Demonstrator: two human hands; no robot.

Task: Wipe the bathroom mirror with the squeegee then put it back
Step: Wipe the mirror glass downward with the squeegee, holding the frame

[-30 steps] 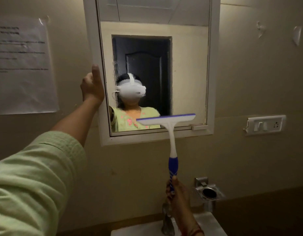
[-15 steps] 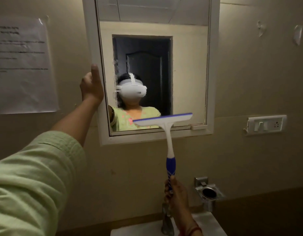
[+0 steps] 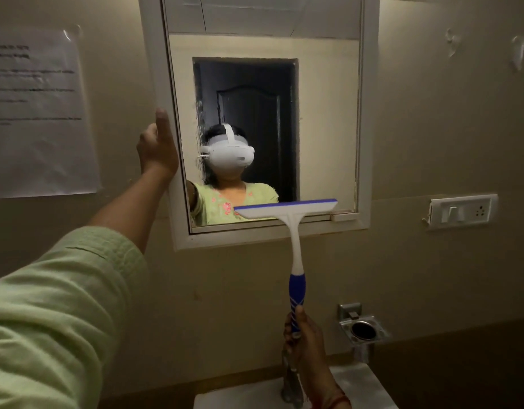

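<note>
Dim bathroom, beige wall (image 3: 432, 128). White-framed mirror (image 3: 325, 113) at 12 o'clock of the view.

Squeegee (image 3: 294, 240): handle near upright. The blade sits across the glass at the mirror's 5 o'clock, just above the bottom frame rail. Blue strip on the top edge, left end slightly lower. Can't tell if the blade actually contacts the glass.

Right hand (image 3: 306, 343) at 6 o'clock: fingers wrapped round the bottom of the blue grip, thumb laid up along it.

Left hand (image 3: 157, 152) is on the mirror's 9 o'clock frame edge. Thumb points straight up the frame face and the fingers curl round the outer edge, holding it. Green sleeve (image 3: 57, 305) fills the view's 8 o'clock.

Glass: hazy vertical streaks (image 3: 199, 137) down the left part, beside the reflected dark doorway. Rest of the glass reads clean. The reflection shows the person in a white headset and green top, with ceiling panels above.

Around the mirror:
- Paper notice (image 3: 39, 113) taped to the wall at 9 o'clock, text unreadable.
- Switch plate (image 3: 462, 211) at 4 o'clock.
- Two small wall hooks (image 3: 517, 53) at 2 o'clock.
- Chrome ring holder (image 3: 364, 329) at 5 o'clock, just right of the right hand.
- White sink (image 3: 361, 382) along the bottom edge, with the tap (image 3: 290, 382) partly behind the right wrist.
</note>
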